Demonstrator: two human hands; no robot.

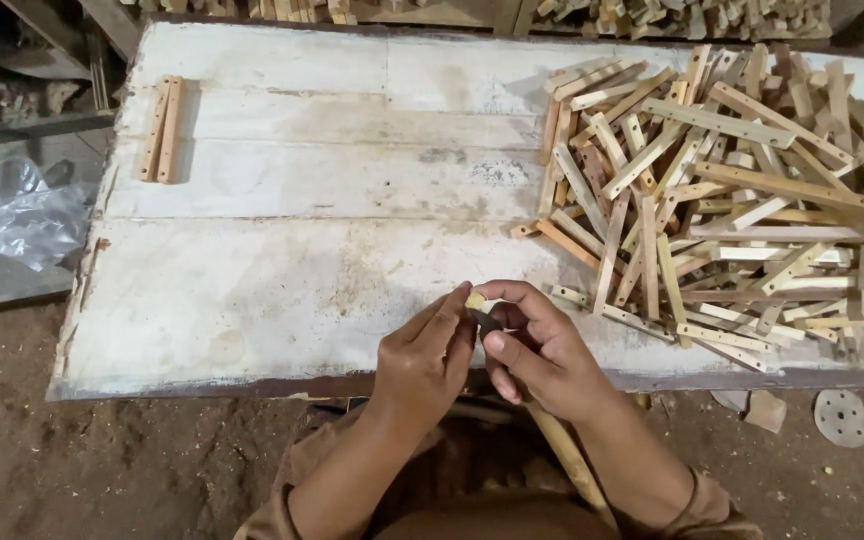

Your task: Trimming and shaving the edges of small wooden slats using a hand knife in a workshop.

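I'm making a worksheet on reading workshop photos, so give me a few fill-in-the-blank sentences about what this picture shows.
1. The big heap of wooden strips lies on the ____ side of the white worktable.
2. Near the table's far left corner, ____ strips lie side by side.
3. The left hand and right hand pinch a small pale piece at the table's ____ edge.
4. On the ground at the left lies a crumpled clear ____ bag.

Missing words: right; two; near; plastic
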